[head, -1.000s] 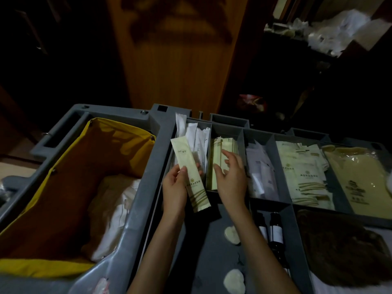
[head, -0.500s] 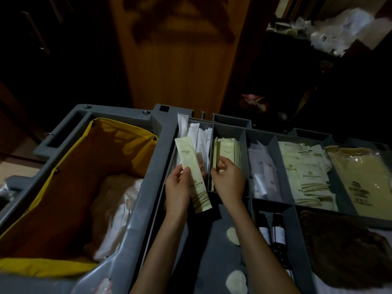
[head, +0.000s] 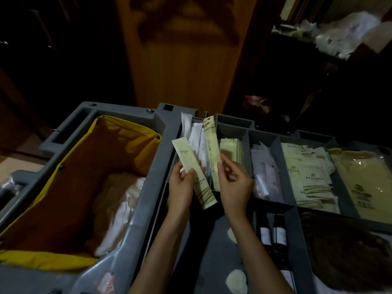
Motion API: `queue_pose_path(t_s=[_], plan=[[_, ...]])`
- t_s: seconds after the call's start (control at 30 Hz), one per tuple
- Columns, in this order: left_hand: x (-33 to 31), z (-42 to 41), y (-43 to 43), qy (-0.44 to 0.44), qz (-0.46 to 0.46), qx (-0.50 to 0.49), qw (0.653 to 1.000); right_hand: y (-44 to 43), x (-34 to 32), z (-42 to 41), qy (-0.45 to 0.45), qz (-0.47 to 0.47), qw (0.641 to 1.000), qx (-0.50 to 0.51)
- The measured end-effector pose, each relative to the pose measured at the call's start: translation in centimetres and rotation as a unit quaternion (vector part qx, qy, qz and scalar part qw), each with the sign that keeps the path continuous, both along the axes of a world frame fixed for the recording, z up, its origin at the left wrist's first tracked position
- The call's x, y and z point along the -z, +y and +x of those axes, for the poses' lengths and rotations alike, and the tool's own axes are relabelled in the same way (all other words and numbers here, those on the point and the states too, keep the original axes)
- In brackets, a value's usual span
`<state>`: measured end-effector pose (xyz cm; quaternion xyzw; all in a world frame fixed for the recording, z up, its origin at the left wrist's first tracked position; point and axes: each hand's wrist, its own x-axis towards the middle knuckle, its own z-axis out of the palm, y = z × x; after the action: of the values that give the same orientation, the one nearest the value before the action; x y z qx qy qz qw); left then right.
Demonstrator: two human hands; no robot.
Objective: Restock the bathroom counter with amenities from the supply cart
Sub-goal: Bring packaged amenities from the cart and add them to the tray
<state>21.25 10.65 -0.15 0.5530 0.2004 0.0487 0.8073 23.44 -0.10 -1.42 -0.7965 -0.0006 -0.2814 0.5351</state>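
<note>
I stand at a grey supply cart (head: pixel 169 132) with divided amenity trays. My left hand (head: pixel 181 187) pinches a long cream sachet (head: pixel 194 174) that slants over the leftmost compartment. My right hand (head: pixel 234 183) holds a second long cream sachet (head: pixel 212 151) upright, lifted out of the stack of cream packets (head: pixel 231 148) in the second compartment. Both hands hover just above the tray dividers.
White sachets (head: pixel 196 136) fill the leftmost bin; further right lie pale packets (head: pixel 265 177), cream packs (head: pixel 307 177) and large bagged items (head: pixel 364 179). Dark bottles (head: pixel 280 232) stand below. A yellow linen bag (head: pixel 89 166) with white laundry is at left. A wooden door is behind.
My right hand has pulled a second cream sachet up out of the stack and holds it upright. The left hand keeps its sachet, almost unmoved.
</note>
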Motion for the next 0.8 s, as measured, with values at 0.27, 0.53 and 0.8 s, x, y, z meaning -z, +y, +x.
queue_pose_path(t_s=[0.27,0.53,0.8], plan=[[-0.1,0.0,0.0,-0.004,-0.005,0.006,1.000,0.4,0.3,-0.6,-0.098,-0.180,0.978,-0.033],[-0.7,-0.1,-0.6,-0.018,-0.010,0.053,0.998,-1.1,-0.5,-0.1,-0.047,-0.045,0.996,0.062],[-0.5,-0.3,-1.4,-0.018,0.000,0.072,0.997,-1.8,-1.3,-0.5,-0.084,-0.125,0.983,0.102]])
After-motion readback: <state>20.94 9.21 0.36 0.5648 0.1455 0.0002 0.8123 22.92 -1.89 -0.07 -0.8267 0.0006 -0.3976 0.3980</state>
